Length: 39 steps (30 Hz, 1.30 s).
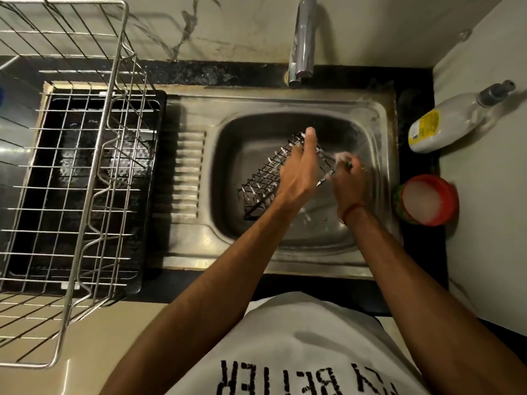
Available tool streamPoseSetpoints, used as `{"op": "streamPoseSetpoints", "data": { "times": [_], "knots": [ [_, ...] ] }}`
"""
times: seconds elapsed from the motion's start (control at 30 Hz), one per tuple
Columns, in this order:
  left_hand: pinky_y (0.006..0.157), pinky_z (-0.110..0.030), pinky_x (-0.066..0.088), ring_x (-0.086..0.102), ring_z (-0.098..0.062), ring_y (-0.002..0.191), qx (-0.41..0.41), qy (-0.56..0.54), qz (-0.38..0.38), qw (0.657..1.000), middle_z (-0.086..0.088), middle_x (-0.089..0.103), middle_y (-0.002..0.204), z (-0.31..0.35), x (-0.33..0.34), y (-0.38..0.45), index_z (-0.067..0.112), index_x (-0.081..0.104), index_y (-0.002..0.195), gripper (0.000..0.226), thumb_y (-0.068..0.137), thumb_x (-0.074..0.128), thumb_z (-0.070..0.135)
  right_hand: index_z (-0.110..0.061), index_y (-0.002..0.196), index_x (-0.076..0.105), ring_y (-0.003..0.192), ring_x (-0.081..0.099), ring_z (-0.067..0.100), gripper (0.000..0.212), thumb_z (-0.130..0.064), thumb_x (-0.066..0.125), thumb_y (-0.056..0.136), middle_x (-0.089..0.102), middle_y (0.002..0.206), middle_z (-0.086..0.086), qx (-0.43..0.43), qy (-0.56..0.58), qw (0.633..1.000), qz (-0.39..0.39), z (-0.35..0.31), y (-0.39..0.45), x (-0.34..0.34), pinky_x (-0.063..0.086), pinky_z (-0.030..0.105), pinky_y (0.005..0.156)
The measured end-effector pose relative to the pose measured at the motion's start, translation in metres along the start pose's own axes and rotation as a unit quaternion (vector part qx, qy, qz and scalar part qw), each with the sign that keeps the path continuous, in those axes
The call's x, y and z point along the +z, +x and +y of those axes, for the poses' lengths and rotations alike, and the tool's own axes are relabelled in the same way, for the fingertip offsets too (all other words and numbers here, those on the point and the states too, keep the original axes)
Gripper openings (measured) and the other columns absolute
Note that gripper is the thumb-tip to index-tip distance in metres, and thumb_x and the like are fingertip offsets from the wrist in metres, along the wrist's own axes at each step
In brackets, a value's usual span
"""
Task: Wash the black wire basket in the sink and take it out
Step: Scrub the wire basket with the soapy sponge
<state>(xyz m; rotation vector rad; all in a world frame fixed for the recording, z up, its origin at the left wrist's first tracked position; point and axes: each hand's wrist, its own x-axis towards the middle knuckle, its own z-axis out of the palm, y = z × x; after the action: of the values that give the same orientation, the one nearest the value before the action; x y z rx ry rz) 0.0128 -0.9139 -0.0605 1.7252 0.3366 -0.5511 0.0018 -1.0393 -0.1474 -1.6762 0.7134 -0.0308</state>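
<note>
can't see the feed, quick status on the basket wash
Left hand steadying black wire basket, tilted in the sink. Right hand scrubbing it, soapy. Tap not visibly running. Nothing in the way.

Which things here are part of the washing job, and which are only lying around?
Part of the job:
black wire basket
steel sink
left hand
right hand, blurred, seems to scrub
chrome tap

Lying around:
large steel wire dish rack
white pump bottle
red round tub

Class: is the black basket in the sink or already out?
In. The basket lies tilted in the sink, soapy, left hand holding it.
</note>
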Motion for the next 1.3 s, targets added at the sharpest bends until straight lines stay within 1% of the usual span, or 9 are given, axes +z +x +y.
{"op": "streamPoseSetpoints", "data": {
  "times": [0.13,0.23,0.43,0.57,0.73,1.0,1.1,1.2,1.3],
  "knots": [
    [0.100,-0.051,0.058,0.067,-0.025,0.107,0.007,0.144,-0.040,0.989,-0.008,0.070,0.122,-0.019,0.022,0.025,0.016,0.064,0.128,0.079,0.091,0.035,0.079,-0.023,0.111,0.065,0.105,0.073,0.017,0.012,-0.021,0.056,0.105,0.074,0.118,0.000,0.020,0.093,0.995,-0.006,-0.005,0.014,0.013,0.061,0.034,0.094],
    [0.098,-0.040,0.057,0.065,-0.021,0.109,-0.006,0.148,-0.070,0.986,-0.001,0.066,0.123,-0.008,0.023,0.020,0.012,0.057,0.142,0.064,0.099,0.044,0.059,-0.021,0.106,0.070,0.108,0.075,0.028,0.014,-0.027,0.063,0.094,0.078,0.112,0.008,0.068,0.134,0.988,-0.019,0.009,0.038,0.019,0.060,0.051,0.100],
    [0.098,-0.042,0.062,0.072,-0.021,0.116,0.086,0.275,0.014,0.957,-0.002,0.075,0.132,-0.042,-0.007,0.019,0.022,0.059,0.147,0.064,0.087,0.076,0.009,-0.010,0.109,0.076,0.086,0.077,0.007,0.013,-0.014,0.067,0.101,0.080,0.094,0.000,0.115,0.101,0.988,0.004,0.010,0.051,0.032,0.064,0.033,0.089],
    [0.110,-0.043,0.050,0.052,-0.024,0.133,0.107,0.346,0.087,0.928,-0.001,0.059,0.149,-0.079,-0.044,0.015,0.028,0.053,0.156,0.078,0.085,0.084,0.043,-0.020,0.100,0.076,0.101,0.077,0.015,0.007,-0.017,0.069,0.100,0.081,0.100,-0.001,0.105,0.087,0.991,-0.012,0.024,0.059,0.033,0.062,0.045,0.097],
    [0.118,-0.076,0.032,0.024,-0.036,0.159,-0.010,0.364,0.025,0.931,-0.009,0.023,0.175,-0.131,-0.062,0.003,0.050,-0.002,0.168,0.104,0.090,0.057,0.085,-0.026,0.104,0.081,0.093,0.073,0.016,0.010,-0.022,0.077,0.095,0.072,0.110,0.000,-0.057,-0.141,0.988,0.006,0.015,0.052,0.025,0.064,0.034,0.085],
    [0.110,-0.069,0.043,0.031,-0.037,0.148,-0.008,0.398,0.026,0.917,-0.013,0.025,0.165,-0.140,-0.055,0.000,0.047,-0.013,0.167,0.093,0.097,0.036,0.085,-0.024,0.103,0.083,0.087,0.060,0.015,0.015,-0.022,0.082,0.089,0.073,0.095,-0.006,-0.362,-0.378,0.831,-0.187,0.013,-0.008,0.017,0.052,0.032,0.071],
    [0.111,-0.069,0.042,0.030,-0.037,0.148,-0.005,0.404,0.018,0.915,-0.014,0.024,0.164,-0.140,-0.055,0.001,0.047,-0.014,0.167,0.094,0.098,0.038,0.084,-0.025,0.103,0.083,0.087,0.062,0.015,0.014,-0.025,0.082,0.088,0.075,0.099,-0.005,-0.326,-0.385,0.853,-0.137,0.000,0.014,0.008,0.053,0.030,0.070],
    [0.111,-0.070,0.043,0.030,-0.038,0.147,-0.006,0.407,0.014,0.914,-0.014,0.024,0.163,-0.144,-0.058,0.003,0.046,-0.016,0.167,0.096,0.098,0.039,0.084,-0.023,0.109,0.081,0.088,0.062,0.010,0.020,-0.026,0.084,0.089,0.072,0.109,-0.004,-0.199,-0.387,0.900,-0.018,-0.015,0.042,0.000,0.033,0.006,0.062],
    [0.111,-0.068,0.043,0.031,-0.038,0.146,-0.008,0.408,0.013,0.913,-0.014,0.024,0.164,-0.144,-0.058,0.003,0.046,-0.017,0.168,0.097,0.097,0.039,0.084,-0.021,0.105,0.082,0.087,0.061,0.014,0.017,-0.027,0.083,0.089,0.071,0.101,-0.002,-0.277,-0.409,0.864,-0.095,-0.015,0.034,0.004,0.042,0.017,0.067]
  ]
}}
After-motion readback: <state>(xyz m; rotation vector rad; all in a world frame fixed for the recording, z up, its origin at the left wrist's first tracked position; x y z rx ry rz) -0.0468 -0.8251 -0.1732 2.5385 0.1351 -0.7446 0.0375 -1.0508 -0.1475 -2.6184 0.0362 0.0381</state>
